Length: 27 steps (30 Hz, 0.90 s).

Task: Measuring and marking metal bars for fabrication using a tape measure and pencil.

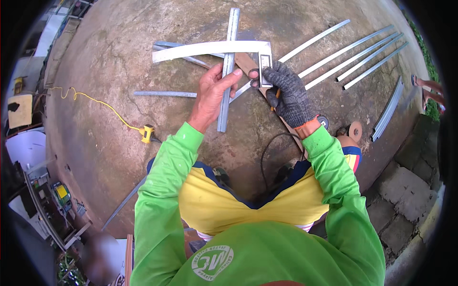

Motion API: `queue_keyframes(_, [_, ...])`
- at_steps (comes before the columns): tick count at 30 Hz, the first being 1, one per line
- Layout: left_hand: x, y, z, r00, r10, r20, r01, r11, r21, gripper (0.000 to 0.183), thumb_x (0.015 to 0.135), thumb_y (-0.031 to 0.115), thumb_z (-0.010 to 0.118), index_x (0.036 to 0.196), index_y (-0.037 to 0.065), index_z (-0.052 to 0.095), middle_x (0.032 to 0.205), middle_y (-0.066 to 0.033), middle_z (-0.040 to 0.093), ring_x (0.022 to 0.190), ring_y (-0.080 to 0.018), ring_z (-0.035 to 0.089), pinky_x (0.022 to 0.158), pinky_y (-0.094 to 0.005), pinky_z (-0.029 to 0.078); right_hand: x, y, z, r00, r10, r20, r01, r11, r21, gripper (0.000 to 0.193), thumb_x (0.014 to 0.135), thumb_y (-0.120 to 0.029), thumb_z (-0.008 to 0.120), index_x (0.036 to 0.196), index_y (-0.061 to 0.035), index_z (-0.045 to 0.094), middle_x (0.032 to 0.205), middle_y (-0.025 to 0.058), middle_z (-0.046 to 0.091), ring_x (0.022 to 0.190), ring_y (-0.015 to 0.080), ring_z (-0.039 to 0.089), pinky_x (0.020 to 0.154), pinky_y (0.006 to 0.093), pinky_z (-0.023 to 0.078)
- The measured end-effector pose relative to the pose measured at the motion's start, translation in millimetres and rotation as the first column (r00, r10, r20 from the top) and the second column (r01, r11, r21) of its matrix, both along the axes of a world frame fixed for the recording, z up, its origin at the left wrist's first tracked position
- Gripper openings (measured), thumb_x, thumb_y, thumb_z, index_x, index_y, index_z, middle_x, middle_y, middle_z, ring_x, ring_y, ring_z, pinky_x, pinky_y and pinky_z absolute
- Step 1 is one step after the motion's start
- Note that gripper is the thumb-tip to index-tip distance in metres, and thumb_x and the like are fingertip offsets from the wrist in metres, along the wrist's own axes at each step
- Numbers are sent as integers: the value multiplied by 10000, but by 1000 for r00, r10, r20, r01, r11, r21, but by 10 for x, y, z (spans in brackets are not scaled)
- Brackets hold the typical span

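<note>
the concrete floor (95,159) carried metal strips (347,51), spaced apart, perhaps to keep each easily picked up. above it, the bare left hand (212,93) gripped a metal channel (229,62), seemingly steadying it where the l-shaped square (205,48) crossed; the gloved right hand (288,93) clasped the square's short leg, with a pencil (274,106) tucked among its fingers.

Two hands are visible: one bare left hand (208,97) and one right hand (288,93), wearing one grey glove (296,102); with them are one metal channel (224,112), one L-shaped square (210,48) and one orange pencil (275,100). Toward the upper right, five straight metal strips (349,51) fan out. Also counted are one tape measure (323,121), one round disc (355,130), one yellow cord (106,105), one yellow connector (147,134) and, at the far right, two legs (431,85) of another person.
</note>
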<state>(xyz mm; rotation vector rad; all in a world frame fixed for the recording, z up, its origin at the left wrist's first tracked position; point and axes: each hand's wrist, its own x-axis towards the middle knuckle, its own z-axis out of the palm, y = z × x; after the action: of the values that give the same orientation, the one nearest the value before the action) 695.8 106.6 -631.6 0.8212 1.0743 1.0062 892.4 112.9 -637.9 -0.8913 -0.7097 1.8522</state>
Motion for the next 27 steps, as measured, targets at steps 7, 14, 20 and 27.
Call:
queue_keyframes(7, [127, -39, -41, 988, 154, -27, -154, 988, -2, 325, 903, 345, 640, 957, 25, 618, 843, -23, 599, 706, -94, 554, 640, -232, 480, -336, -286, 75, 937, 16, 348, 1, 999, -49, 186, 886, -217, 654, 958, -48, 624, 816, 4, 628, 596, 39, 505, 486, 200, 396])
queue_keyframes(14, [172, -126, -124, 975, 222, 17, -222, 975, 27, 273, 917, 304, 630, 961, 34, 637, 879, -26, 649, 765, -75, 579, 680, -224, 478, -292, -203, 222, 753, 78, 653, -194, 975, 107, 190, 879, -193, 665, 898, -6, 643, 698, 6, 602, 626, 44, 501, 573, 227, 436])
queue_keyframes(20, [264, -188, 2, 954, 187, 232, -163, 979, -120, 293, 919, 302, 620, 955, 12, 633, 830, -58, 660, 682, -128, 637, 564, -291, 545, -297, -178, 281, 815, 44, 578, -83, 996, 41, 173, 878, -175, 666, 866, -8, 625, 700, 6, 597, 570, 56, 512, 504, 228, 432])
queue_keyframes(27, [290, -196, -28, 962, 192, 195, -184, 981, -60, 296, 911, 282, 631, 931, -13, 640, 801, -67, 636, 638, -143, 618, 489, -316, 548, -308, -273, 266, 826, -6, 564, -45, 996, 76, 154, 876, -155, 667, 887, -10, 615, 709, 7, 591, 608, 56, 529, 526, 231, 458])
